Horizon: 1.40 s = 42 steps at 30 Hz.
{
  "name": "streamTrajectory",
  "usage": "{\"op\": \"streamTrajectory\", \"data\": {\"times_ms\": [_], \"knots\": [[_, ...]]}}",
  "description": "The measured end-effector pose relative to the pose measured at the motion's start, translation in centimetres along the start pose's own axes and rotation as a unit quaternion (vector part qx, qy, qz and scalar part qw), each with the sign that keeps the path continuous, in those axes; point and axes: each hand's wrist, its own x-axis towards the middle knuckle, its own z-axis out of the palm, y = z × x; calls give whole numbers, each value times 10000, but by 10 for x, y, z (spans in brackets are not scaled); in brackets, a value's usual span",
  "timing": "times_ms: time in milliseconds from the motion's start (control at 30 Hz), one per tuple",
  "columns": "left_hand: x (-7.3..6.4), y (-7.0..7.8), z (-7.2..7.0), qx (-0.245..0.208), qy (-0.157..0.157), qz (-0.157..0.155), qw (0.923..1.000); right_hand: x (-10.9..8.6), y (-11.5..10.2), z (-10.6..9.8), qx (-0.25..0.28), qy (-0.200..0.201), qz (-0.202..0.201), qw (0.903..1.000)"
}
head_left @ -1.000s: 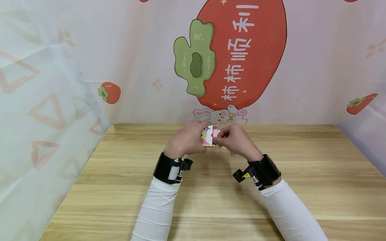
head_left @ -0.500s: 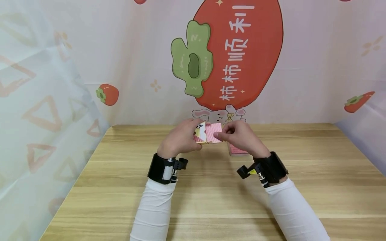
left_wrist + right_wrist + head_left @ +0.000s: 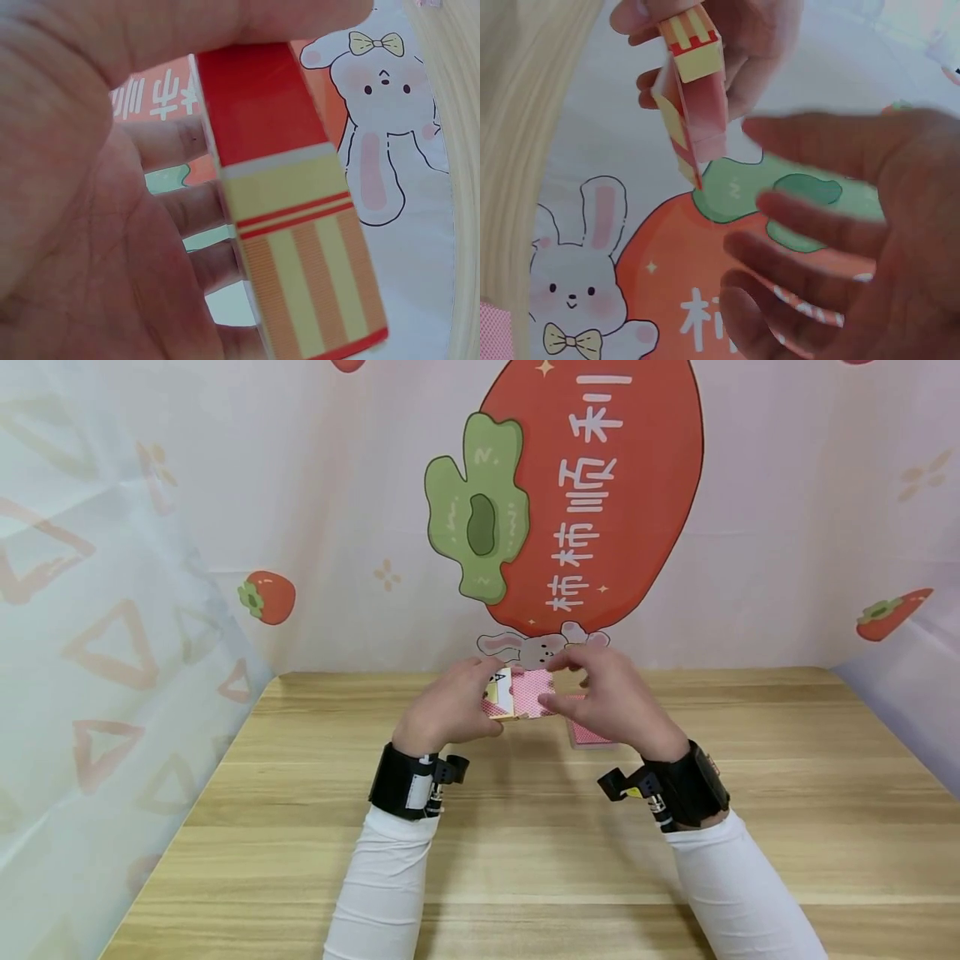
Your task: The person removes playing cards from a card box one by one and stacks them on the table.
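Observation:
My left hand (image 3: pixel 450 706) grips a playing card box (image 3: pixel 497 695) with its thumb and fingers, above the far part of the table. In the left wrist view the box's narrow side (image 3: pixel 292 217) shows red, cream and orange stripes. A pink-backed deck of cards (image 3: pixel 532 693) sticks partly out of the box's right end. In the right wrist view an end flap (image 3: pixel 681 142) hangs open beside the cards. My right hand (image 3: pixel 618 702) is beside the protruding cards, its fingers parted and nothing in their grasp. Whether a fingertip touches the cards I cannot tell.
Another pink-patterned deck (image 3: pixel 591 735) lies on the wooden table (image 3: pixel 525 860), below and partly behind my right hand. A printed cloth backdrop (image 3: pixel 360 510) rises behind the table's far edge.
The right hand has pulled the cards partly out of the box to the right, then let go and spread its fingers. The left hand keeps its hold, having shifted slightly left.

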Motion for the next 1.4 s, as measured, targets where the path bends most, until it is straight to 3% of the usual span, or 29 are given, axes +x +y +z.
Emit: {"op": "streamTrajectory", "data": {"times_ms": [133,300,867,1400], "knots": [[1,2,1,103,-96,-31,9999,-1,-3,2,-287,-401,-807,9955],[2,5,4,122,-148,12,9998,0,-4,10,-519,-662,-996,9915],[2,9,7,11,-314,-44,9995,-1,0,9,-567,-747,-673,9933],[2,6,6,82,-318,76,9994,-2,1,4,-987,-1070,-756,9865]]}}
